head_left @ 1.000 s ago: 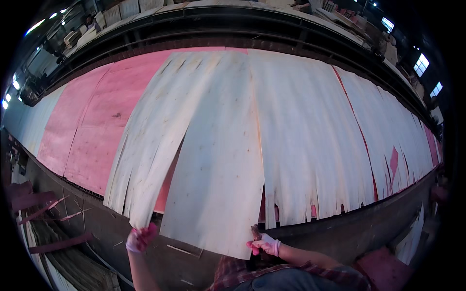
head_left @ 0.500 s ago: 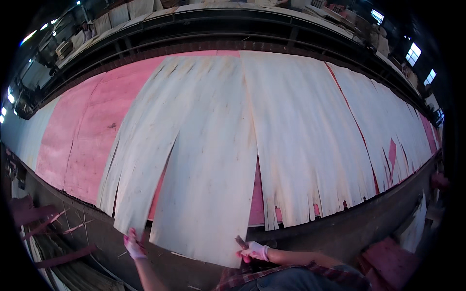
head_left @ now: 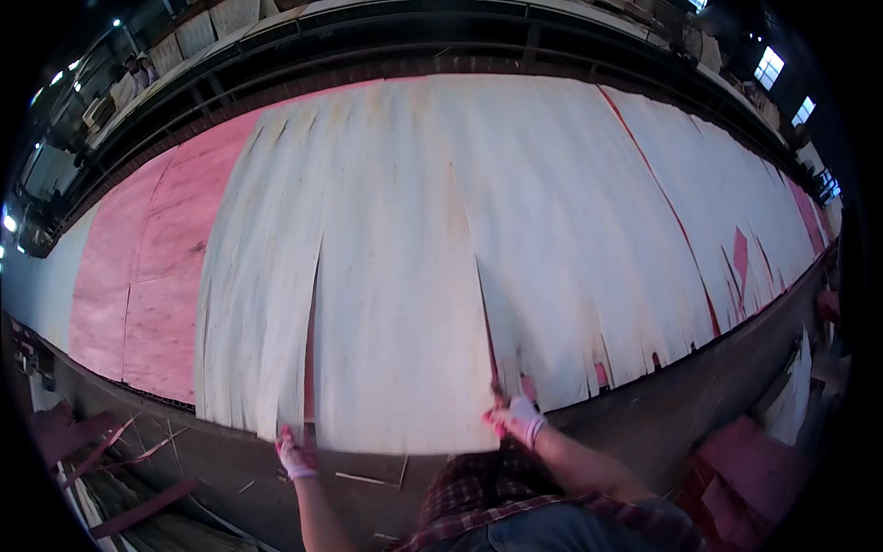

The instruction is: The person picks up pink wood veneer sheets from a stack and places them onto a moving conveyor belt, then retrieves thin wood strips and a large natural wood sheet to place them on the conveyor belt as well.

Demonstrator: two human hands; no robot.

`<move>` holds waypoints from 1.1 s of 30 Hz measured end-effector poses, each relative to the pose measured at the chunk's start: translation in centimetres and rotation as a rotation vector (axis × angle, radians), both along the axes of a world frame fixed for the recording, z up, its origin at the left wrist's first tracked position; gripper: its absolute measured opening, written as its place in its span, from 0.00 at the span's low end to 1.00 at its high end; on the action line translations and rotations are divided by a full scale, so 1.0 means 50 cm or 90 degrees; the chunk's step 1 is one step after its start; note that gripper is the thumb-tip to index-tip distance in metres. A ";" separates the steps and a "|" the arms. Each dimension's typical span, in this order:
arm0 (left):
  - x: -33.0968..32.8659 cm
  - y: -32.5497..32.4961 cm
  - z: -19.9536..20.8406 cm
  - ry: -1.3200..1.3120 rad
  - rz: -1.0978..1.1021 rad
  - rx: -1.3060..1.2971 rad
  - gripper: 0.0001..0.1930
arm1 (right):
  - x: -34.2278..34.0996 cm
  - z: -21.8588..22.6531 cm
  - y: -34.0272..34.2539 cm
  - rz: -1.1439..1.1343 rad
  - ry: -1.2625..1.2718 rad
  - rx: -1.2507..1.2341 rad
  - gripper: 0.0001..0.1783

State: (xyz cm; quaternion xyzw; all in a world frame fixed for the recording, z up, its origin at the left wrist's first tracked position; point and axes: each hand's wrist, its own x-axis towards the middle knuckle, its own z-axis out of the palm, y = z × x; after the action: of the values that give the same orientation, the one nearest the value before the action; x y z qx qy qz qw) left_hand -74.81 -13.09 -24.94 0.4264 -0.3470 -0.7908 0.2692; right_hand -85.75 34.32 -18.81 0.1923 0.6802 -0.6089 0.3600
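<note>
A pale wood veneer sheet lies across the long table, its near edge split into strips. At the left strip's lower edge, my left hand, in a pink-stained white glove, has its fingers closed on the veneer. My gloved right hand is closed around a short brown stick-like tool, at the sheet's lower right corner. Whether it also grips the veneer is unclear. Beside that corner, another pale veneer sheet has a ragged near edge. Pink sheet material shows on the left and through the splits.
A dark table edge runs in front of me. Pink and pale scraps lie at the lower left, and more pink pieces at the lower right. Behind the table stands a long dark rack. A person is far off at left.
Both hands have moved right, and the veneer's near part has shifted right with them. Its right edge now nearly meets the neighbouring sheet, narrowing the pink gap. The left strip sits closer to the middle.
</note>
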 end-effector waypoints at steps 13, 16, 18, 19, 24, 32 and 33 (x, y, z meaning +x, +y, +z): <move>-0.085 0.095 0.085 -0.092 -0.145 -0.036 0.18 | -0.097 -0.066 0.008 -0.120 -0.036 -0.002 0.09; -0.071 0.165 0.109 0.024 -0.109 0.009 0.20 | -0.109 -0.039 0.035 -0.066 -0.005 0.002 0.07; -0.048 0.172 0.098 0.034 -0.114 0.047 0.19 | -0.095 -0.049 0.052 -0.057 -0.015 -0.019 0.07; -0.054 0.170 0.111 0.017 -0.114 0.040 0.19 | -0.095 -0.017 0.039 -0.103 -0.038 -0.055 0.07; -0.105 0.070 0.102 -0.083 -0.154 -0.037 0.16 | -0.135 -0.012 -0.026 -0.094 0.002 0.021 0.09; -0.055 0.060 0.065 0.018 -0.130 0.000 0.16 | -0.086 -0.026 -0.048 0.002 0.020 0.089 0.12; -0.054 0.044 0.046 0.024 -0.138 0.007 0.16 | -0.098 -0.027 -0.051 0.027 0.020 0.125 0.12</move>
State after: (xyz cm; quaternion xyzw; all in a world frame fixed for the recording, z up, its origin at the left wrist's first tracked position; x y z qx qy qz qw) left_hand -77.52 -10.90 -22.64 0.3729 -0.3811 -0.8252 0.1863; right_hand -90.64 31.74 -20.16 0.2028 0.7462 -0.5342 0.3415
